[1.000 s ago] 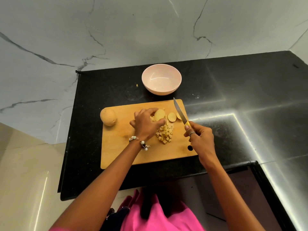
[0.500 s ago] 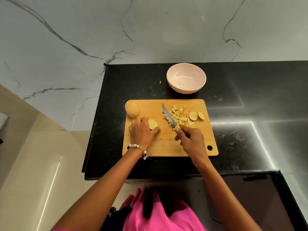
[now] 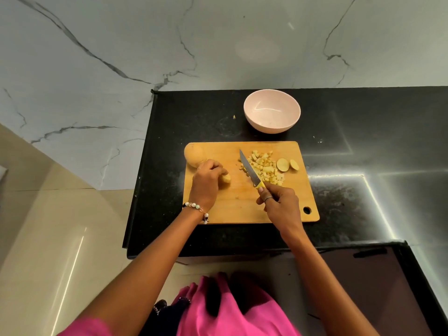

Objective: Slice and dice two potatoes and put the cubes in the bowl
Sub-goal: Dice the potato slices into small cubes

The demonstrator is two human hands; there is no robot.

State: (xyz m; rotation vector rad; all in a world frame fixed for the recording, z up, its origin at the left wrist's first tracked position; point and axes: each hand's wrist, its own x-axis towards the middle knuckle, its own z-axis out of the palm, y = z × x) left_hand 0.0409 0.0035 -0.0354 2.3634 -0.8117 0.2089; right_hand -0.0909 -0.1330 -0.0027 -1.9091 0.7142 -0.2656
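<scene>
Two potatoes show on the wooden cutting board (image 3: 242, 204): one whole potato (image 3: 193, 155) at the board's far left corner, and one cut piece of potato (image 3: 225, 179) under the left hand (image 3: 206, 184), just nearer than the whole one and left of the board's middle. A heap of potato cubes (image 3: 265, 168) lies on the far right part of the board, too many and too small to count. Just right of the heap rest two round slices (image 3: 287, 164), touching each other, close to the board's right edge. One pink bowl (image 3: 272, 111) stands on the black counter (image 3: 351, 195) just beyond the board's far edge, apart from it, and nothing can be seen inside it. A small pale crumb (image 3: 234, 116) lies on the counter left of the bowl.

The left hand curls its fingers over the cut piece, which peeks out at the fingertips; a beaded bracelet (image 3: 196, 206) sits on that wrist. The right hand (image 3: 278, 204) grips one knife (image 3: 249, 171) by its yellow handle, fingers wrapped tight, a ring on one finger. The blade slants away toward the far left, its edge along the left side of the cube heap, between the heap and the held piece. A round hole (image 3: 307, 210) marks the board's near right corner.
</scene>
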